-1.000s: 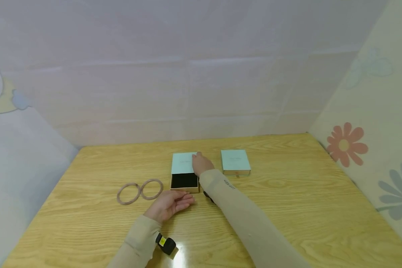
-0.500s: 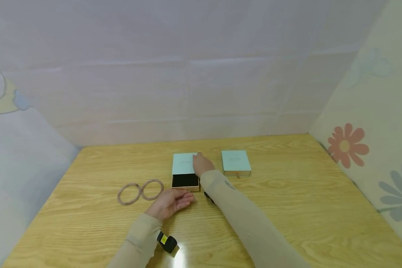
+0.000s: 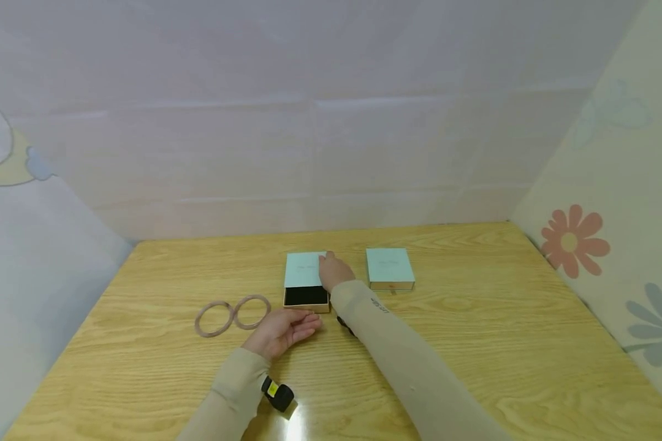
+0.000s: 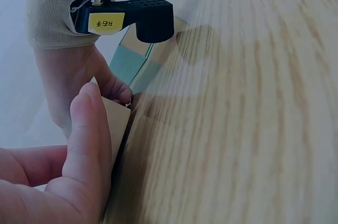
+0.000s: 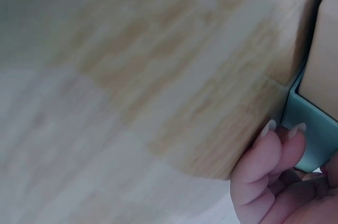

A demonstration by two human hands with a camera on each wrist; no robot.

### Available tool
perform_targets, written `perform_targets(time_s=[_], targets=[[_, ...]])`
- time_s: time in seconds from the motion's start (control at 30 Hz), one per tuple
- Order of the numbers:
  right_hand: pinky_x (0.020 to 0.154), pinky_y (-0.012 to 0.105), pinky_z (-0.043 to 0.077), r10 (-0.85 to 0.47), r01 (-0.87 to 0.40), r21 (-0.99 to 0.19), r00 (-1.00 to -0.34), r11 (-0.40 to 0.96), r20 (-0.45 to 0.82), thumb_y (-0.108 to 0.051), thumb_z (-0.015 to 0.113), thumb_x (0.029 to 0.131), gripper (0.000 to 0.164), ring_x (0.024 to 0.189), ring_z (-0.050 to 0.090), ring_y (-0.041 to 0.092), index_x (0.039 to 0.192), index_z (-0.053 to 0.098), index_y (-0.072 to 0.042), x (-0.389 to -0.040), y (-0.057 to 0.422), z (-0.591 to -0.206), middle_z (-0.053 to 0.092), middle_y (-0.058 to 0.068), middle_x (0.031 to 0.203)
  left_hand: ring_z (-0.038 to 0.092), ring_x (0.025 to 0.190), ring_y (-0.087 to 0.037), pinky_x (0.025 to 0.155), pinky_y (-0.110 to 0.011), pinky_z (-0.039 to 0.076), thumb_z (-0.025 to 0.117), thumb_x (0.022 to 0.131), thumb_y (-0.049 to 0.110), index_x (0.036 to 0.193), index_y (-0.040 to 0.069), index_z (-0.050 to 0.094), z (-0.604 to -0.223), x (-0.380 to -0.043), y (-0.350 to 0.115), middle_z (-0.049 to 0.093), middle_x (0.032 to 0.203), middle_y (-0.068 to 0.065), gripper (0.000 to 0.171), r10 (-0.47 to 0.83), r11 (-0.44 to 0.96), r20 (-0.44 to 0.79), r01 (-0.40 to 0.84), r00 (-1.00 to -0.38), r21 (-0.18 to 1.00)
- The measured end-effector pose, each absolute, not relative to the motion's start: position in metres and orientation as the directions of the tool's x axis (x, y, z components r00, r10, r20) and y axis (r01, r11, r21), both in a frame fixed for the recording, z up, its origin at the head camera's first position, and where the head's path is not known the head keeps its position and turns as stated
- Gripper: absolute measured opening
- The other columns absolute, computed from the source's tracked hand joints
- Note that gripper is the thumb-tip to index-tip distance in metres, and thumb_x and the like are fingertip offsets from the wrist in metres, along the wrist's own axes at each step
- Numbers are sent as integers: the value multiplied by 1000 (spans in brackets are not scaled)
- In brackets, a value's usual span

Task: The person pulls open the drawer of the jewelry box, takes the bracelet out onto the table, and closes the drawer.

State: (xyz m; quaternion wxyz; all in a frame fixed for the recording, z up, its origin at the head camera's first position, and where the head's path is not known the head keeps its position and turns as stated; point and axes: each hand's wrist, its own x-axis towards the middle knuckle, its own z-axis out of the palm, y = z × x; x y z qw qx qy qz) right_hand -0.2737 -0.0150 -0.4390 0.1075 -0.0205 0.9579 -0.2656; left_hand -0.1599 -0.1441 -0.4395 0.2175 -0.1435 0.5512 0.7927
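Observation:
In the head view a pale-blue drawer box (image 3: 302,269) lies on the table, its black-lined drawer (image 3: 306,296) partly out toward me. My right hand (image 3: 335,272) holds the box's sleeve at its right side; in the right wrist view its fingers (image 5: 259,155) curl against the blue edge. At the drawer's front, my left hand (image 3: 282,332) rests its nearly straight fingers on the tan front panel, which the left wrist view shows as a pale board (image 4: 117,123). Two pinkish-brown bangles, a left one (image 3: 197,324) and a right one (image 3: 269,306), lie left of the box.
A second pale-blue box (image 3: 389,264), with its drawer in, stands to the right. The wooden table (image 3: 502,343) meets a pale cloth backdrop (image 3: 309,153) behind and flower-patterned cloth at the right. A black camera (image 3: 279,395) sits on my left wrist.
The drawer has slid slightly farther into its sleeve, with my left fingers moving a little forward against it. My right hand stays on the box; the bangles and second box lie as before.

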Motion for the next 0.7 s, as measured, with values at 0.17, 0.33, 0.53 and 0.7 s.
perform_targets(time_s=[0.17, 0.33, 0.53, 0.7], targets=[[90, 45, 51, -91, 27, -524, -976, 852, -197, -34, 24, 109, 53, 96, 65, 36, 144, 37, 4, -272, -14, -438, 65, 23, 108, 68, 84, -14, 76, -22, 55, 36, 104, -1, 130, -19, 42, -441, -162, -142, 67, 94, -11, 33, 177, -296, -462, -495, -869, 817], [92, 45, 50, -90, 30, -526, -976, 850, -200, -34, 24, 109, 53, 101, 64, 36, 144, 37, 4, -271, -14, -438, 64, 23, 113, 68, 84, -15, 76, -23, 55, 36, 104, -1, 131, -19, 42, -443, -163, -143, 67, 94, -11, 33, 178, -299, -459, -492, -870, 818], [90, 45, 51, -87, 26, -518, -977, 855, -193, -34, 23, 109, 53, 99, 64, 36, 143, 38, 4, -274, -15, -440, 65, 23, 111, 68, 84, -15, 76, -24, 56, 36, 103, -1, 130, -19, 42, -442, -165, -142, 67, 95, -11, 33, 171, -300, -453, -484, -875, 822], [93, 46, 50, -87, 32, -527, -976, 849, -201, -35, 23, 108, 54, 104, 63, 37, 144, 36, 4, -276, -15, -441, 63, 24, 117, 68, 83, -15, 75, -22, 56, 36, 104, -1, 129, -19, 43, -442, -166, -140, 67, 94, -12, 32, 157, -309, -457, -483, -875, 819]])
